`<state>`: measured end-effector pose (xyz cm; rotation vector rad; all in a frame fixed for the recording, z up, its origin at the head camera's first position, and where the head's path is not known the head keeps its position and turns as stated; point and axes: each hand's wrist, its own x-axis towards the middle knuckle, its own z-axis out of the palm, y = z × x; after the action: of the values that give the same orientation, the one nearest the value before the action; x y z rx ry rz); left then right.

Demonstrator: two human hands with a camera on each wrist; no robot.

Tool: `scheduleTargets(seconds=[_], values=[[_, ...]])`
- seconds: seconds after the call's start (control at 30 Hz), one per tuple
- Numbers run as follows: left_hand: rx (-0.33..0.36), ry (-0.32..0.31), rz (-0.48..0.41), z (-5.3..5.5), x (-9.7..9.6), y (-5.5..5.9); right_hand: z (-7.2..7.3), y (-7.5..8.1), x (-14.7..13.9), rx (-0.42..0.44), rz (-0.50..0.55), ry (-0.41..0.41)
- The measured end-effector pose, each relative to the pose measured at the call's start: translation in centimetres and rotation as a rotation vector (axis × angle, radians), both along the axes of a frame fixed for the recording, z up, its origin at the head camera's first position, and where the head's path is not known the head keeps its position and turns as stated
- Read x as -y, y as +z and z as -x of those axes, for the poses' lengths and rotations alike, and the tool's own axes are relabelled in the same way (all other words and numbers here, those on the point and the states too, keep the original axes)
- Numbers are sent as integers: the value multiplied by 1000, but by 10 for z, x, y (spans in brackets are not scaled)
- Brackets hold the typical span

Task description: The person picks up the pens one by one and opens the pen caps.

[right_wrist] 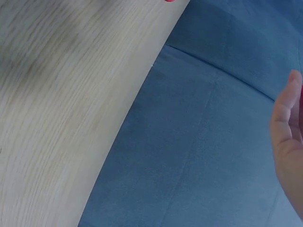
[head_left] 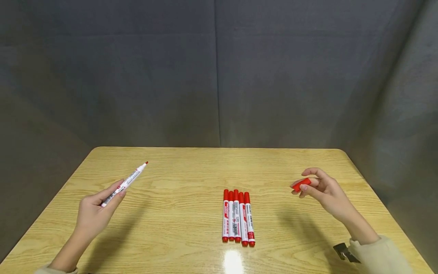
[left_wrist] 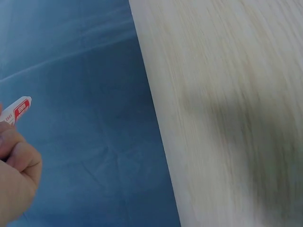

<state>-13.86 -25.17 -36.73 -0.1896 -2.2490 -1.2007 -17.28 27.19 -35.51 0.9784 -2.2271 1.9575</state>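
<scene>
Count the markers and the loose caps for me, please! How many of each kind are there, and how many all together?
Capped red markers, side by side on the table: 5
Uncapped red marker, in the left hand: 1
Loose red marker cap, in the right hand: 1
Total: 7

White glare (head_left: 233,262) sits at the table's (head_left: 178,220) six o'clock; soft shadows (head_left: 114,238) lie toward five o'clock from the left hand (head_left: 95,214), seven from the right hand (head_left: 330,195). The curtain (head_left: 154,87) is dim; wrist views look bluish, washed-out.
</scene>
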Motion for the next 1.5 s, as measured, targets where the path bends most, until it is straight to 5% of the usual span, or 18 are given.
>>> scheduleTargets(seconds=[0.43,0.7,0.9,1.1,1.5], values=[[44,139,-49,4,26,-10,-2,-3,-4,-42,-227,-263],[51,151,0,15,43,-24,1,-6,-8,13,-218,-216],[137,183,77,18,53,-28,3,-9,-12,97,-160,-259],[151,175,183,25,64,-34,5,-12,-17,158,-119,-272],[272,154,171,40,75,-52,4,-15,-14,175,-173,-272]])
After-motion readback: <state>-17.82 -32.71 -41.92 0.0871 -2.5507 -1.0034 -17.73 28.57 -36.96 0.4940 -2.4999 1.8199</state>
